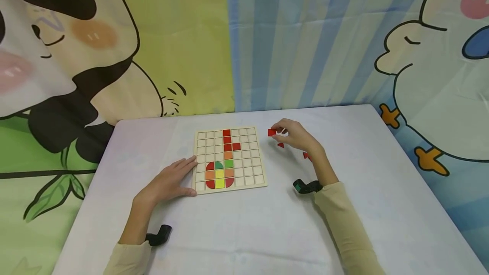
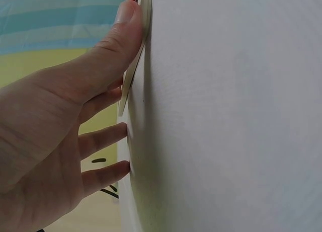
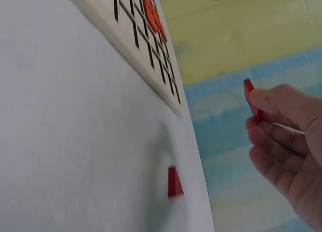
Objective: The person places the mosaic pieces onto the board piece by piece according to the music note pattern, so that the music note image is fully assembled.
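A wooden grid board [image 1: 250,176] lies on the white table, with red, orange, green and yellow tiles in some of its cells. At the board's left edge rests my left hand [image 1: 172,181], its fingers spread; in the left wrist view the thumb [image 2: 128,33] touches the rim. Right of the board, my right hand [image 1: 294,136] pinches a red square tile [image 1: 271,132] between thumb and fingers, held above the table. The right wrist view shows that red tile [image 3: 253,100] nearly edge-on. Below the hand lies a red triangular tile [image 1: 280,145].
More small red pieces [image 1: 306,155] lie on the table [image 1: 237,232] beside the right forearm, partly hidden by it. Each wrist wears a black camera mount [image 1: 307,186]. Cartoon-printed curtains [image 1: 290,46] hang behind and beside the table.
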{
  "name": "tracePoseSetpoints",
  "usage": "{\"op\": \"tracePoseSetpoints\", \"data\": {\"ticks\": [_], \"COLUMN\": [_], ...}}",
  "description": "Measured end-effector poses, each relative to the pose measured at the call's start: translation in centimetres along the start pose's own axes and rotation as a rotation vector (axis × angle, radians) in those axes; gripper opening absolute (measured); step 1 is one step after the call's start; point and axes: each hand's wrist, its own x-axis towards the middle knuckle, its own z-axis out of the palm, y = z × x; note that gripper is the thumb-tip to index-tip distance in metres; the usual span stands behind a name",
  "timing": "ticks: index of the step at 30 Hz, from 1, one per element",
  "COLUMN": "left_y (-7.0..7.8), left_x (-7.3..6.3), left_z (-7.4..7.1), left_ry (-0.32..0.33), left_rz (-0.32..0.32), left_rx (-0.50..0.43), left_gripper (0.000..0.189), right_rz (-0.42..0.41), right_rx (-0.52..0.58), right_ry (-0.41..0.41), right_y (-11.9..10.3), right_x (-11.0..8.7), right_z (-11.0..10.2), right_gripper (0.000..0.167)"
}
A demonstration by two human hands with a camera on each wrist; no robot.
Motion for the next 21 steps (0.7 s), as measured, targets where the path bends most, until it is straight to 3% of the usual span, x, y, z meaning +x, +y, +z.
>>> {"op": "tracePoseSetpoints", "data": {"ticks": [4, 12, 21], "left_y": [0.2, 0.4, 0.2], "left_x": [0.1, 0.1, -0.1], "left_z": [-0.2, -0.2, -0.1], "left_ry": [-0.004, -0.012, -0.016], "left_rz": [-0.004, -0.01, -0.02], "left_rx": [0.0, -0.006, -0.009], "left_gripper": [0.098, 0.097, 0.098], "right_rz": [-0.019, -0.066, -0.082], "right_rx": [-0.003, -0.061, -0.122], "right_ry": [-0.021, -0.151, -0.188], "right_y": [-1.8, -3.8, -4.1], "right_x": [2.5, 6.8, 8.4], "right_z": [2.1, 6.2, 8.5], "right_gripper": [0.03, 0.031, 0.028]}}
